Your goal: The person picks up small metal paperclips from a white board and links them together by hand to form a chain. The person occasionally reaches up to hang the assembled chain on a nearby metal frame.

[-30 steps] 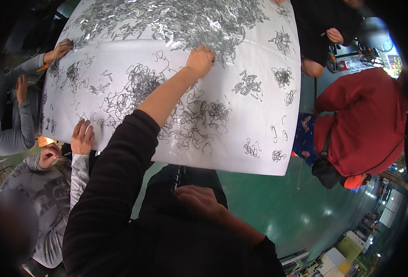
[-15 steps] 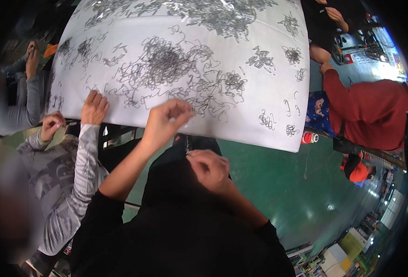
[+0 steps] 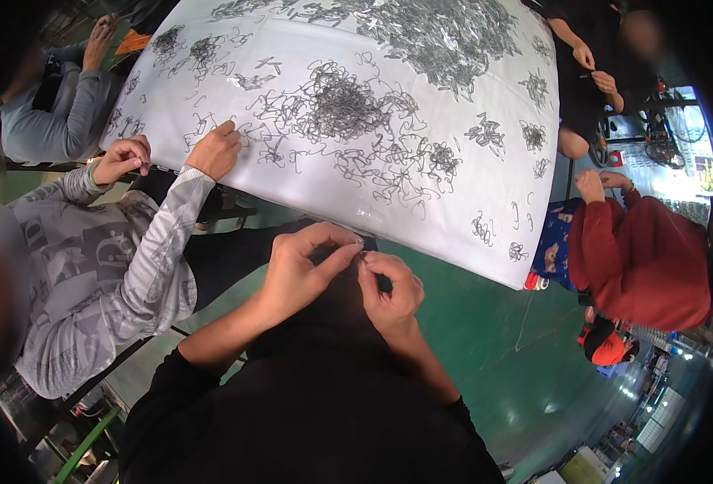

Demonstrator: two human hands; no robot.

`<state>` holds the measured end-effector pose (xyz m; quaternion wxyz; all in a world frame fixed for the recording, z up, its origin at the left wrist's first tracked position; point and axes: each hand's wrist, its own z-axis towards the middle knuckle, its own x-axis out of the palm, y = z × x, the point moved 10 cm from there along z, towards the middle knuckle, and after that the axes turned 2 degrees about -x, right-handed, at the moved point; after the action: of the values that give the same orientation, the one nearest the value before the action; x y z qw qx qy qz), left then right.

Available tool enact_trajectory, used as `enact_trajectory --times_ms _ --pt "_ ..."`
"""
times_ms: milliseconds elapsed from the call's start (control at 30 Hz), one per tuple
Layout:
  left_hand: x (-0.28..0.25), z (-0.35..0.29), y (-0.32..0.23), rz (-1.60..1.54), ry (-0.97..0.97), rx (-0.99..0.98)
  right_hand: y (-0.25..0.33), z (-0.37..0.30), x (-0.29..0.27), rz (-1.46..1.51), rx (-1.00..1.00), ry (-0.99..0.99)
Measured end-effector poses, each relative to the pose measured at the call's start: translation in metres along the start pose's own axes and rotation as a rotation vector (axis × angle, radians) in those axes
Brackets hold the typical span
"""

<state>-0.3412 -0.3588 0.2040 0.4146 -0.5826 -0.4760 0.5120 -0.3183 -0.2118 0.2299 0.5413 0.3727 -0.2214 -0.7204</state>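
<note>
My left hand (image 3: 298,270) is closed in a pinch just off the table's near edge, thumb and forefinger together around something small and greyish. Facing it, my right hand (image 3: 391,292) also pinches, its fingertips almost touching the left ones. What each holds is too small to make out. Beyond my hands, curved dark wire hooks (image 3: 344,105) lie in a tangled heap on the white-covered table (image 3: 316,189). Looser hooks (image 3: 397,177) spread out from the heap towards me.
Slim metal pieces (image 3: 445,40) form a large pile at the far side, with a smaller bunch (image 3: 485,133) to the right. At my left a person in a patterned grey sleeve (image 3: 167,214) reaches over the table. People in red (image 3: 639,258) and black (image 3: 586,48) sit at the right.
My left hand has come back from above the hooks to meet my right hand in front of me. The neighbour's hand has moved farther over the table. The whole view has shifted slightly.
</note>
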Motion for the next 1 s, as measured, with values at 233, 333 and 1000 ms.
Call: enact_trajectory --times_ms 233,333,1000 --pt "-0.008 -0.003 -0.018 0.168 -0.085 0.266 -0.003 0.0 0.012 -0.064 -0.043 0.105" --pt "-0.013 -0.003 -0.018 0.179 -0.142 0.33 -0.018 0.008 0.016 -0.023 -0.014 0.142" --pt "-0.019 0.003 -0.006 0.105 -0.289 0.302 -0.321 0.226 0.275 -0.623 0.08 1.056"
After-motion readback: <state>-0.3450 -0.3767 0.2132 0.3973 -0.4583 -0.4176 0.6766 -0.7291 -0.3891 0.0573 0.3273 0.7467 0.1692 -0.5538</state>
